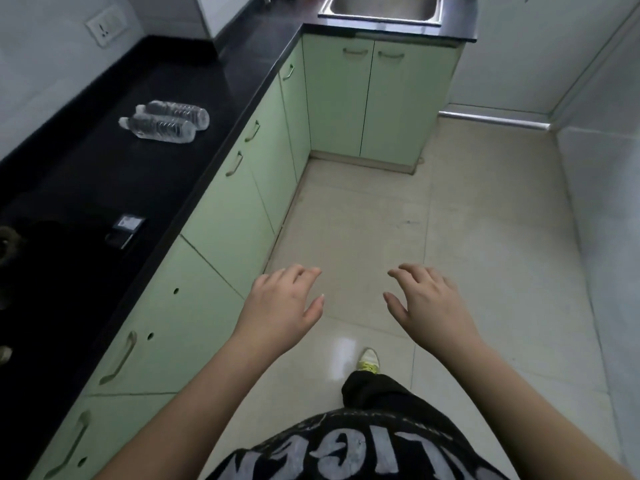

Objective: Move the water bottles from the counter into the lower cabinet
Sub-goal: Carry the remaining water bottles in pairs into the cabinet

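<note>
**Two bottles lying on the counter, both hands empty**

The person is standing on the tiled floor [467, 237] beside a run of green lower cabinets [228, 216], all with their doors closed. Both arms are reaching forward over the floor. The left hand [280, 306] is hovering palm down with fingers spread and slightly curled, holding nothing. The right hand [426, 303] is mirroring it, also spread wide and empty, well apart from the left.

Two clear bottles are lying on their sides on the black counter [86, 174], touching each other, caps pointing left. The near bottle [161, 129] is sitting just in front of the far bottle [176, 112]. Both are resting well ahead of the hands and to their left.

A small dark box [126, 228] is sitting on the counter closer to the person. A steel sink [384, 8] is showing at the far end, above two more green doors. A wall socket [105, 27] is sitting on the left wall. One shoe [369, 360] is showing below the hands.
</note>
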A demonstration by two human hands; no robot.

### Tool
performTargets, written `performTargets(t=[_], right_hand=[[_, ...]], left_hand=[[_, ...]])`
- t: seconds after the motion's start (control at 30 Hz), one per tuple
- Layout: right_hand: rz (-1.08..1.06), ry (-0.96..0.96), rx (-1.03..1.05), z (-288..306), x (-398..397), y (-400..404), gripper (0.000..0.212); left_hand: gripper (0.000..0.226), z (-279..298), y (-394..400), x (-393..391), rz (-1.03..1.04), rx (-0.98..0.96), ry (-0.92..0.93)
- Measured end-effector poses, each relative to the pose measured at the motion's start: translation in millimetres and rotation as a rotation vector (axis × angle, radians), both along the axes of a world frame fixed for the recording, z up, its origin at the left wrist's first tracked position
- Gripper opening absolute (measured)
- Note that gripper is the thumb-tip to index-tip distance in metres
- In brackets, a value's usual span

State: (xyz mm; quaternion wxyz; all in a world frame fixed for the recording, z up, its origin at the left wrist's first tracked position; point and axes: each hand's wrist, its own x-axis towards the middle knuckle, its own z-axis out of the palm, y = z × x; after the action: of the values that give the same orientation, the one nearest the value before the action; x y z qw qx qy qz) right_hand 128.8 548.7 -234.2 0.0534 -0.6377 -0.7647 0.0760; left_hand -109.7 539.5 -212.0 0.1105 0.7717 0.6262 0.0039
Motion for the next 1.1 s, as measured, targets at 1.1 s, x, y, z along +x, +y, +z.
performTargets(t=[1.1], right_hand=[[0.639, -0.037, -0.093, 22, -292, 504, 0.044]], left_hand=[[0.046, -16, 372, -251, 0.665, 0.128, -0.084]])
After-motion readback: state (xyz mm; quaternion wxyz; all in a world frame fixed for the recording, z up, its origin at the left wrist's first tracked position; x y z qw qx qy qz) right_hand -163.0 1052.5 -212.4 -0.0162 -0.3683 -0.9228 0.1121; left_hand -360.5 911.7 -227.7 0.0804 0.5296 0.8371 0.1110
